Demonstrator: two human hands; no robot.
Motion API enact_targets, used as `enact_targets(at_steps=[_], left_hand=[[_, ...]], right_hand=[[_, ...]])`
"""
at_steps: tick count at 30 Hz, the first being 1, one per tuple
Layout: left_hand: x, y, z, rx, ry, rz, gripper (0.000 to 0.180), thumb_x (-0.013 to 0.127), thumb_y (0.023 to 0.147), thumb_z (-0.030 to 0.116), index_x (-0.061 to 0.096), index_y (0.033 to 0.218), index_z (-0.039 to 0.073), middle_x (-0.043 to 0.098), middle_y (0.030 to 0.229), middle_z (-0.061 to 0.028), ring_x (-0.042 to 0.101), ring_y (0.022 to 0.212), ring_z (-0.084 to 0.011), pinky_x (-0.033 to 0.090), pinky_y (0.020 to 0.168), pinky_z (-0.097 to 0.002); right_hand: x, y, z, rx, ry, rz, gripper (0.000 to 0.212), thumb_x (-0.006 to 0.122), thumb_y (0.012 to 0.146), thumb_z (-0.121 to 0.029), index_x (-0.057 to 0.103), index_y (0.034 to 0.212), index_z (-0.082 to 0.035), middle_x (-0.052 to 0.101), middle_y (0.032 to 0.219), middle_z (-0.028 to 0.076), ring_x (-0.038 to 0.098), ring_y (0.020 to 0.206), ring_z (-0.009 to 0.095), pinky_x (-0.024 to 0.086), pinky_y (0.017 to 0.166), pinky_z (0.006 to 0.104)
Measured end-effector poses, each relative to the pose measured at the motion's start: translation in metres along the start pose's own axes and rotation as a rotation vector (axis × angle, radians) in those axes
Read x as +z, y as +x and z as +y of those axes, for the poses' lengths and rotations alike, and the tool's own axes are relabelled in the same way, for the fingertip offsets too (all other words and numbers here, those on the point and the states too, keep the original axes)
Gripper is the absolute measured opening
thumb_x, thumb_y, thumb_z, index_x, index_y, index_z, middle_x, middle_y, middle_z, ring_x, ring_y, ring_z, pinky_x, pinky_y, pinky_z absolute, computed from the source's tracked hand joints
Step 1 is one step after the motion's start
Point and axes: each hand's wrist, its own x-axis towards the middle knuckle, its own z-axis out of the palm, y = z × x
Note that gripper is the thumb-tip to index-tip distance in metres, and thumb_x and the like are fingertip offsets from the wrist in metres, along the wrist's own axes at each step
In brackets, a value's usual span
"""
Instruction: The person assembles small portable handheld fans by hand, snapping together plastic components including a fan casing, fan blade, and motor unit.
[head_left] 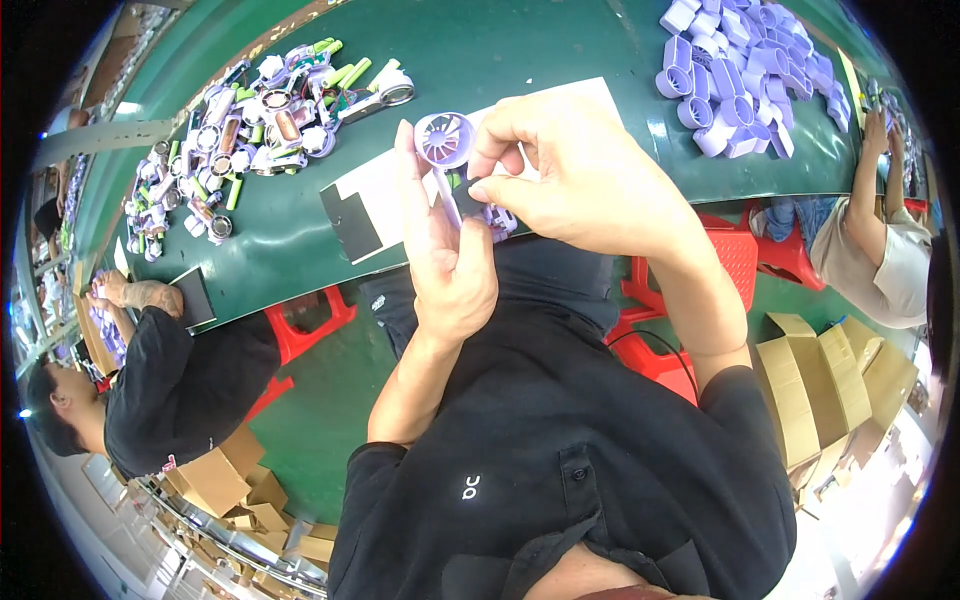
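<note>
My left hand is wrapped round a light purple handheld fan body, its round bladed head facing up above my fingers. Inside the fan's handle a bit of green shows, partly covered by my fingers. My right hand is bent over the handle, thumb and forefinger pinching a small dark piece against it. What that piece is I cannot make out. Under both hands lies a white sheet with a black patch at its left end. More purple parts show just below my right thumb.
A heap of fan assemblies with green cylindrical cells covers the green table's left side. Purple casings are piled at the right. Co-workers sit on both sides. Red stools and cardboard boxes stand on the floor.
</note>
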Motion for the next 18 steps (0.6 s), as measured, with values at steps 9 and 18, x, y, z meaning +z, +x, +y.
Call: enact_targets(at_steps=[9, 18], left_hand=[[-0.005, 0.001, -0.006, 0.028, 0.14, -0.012, 0.088, 0.039, 0.086, -0.016, 0.007, 0.167, -0.003, 0.028, 0.165, -0.0188, 0.033, 0.15, -0.0248, 0.025, 0.124, -0.0376], [-0.01, 0.002, -0.008, 0.01, 0.164, -0.032, 0.087, 0.039, 0.086, -0.016, 0.008, 0.166, -0.004, 0.025, 0.168, -0.0202, 0.032, 0.153, -0.025, 0.024, 0.125, -0.0361]], right_hand=[[0.013, 0.006, 0.003, -0.04, -0.082, 0.059, 0.011, 0.071, 0.079, -0.012, 0.071, 0.084, -0.003, 0.07, 0.09, 0.016, 0.067, 0.093, 0.036, 0.053, 0.085, 0.0454], [0.022, 0.01, 0.01, -0.02, -0.047, 0.079, 0.008, 0.073, 0.077, -0.011, 0.072, 0.082, -0.005, 0.07, 0.089, 0.014, 0.066, 0.091, 0.035, 0.053, 0.084, 0.0447]])
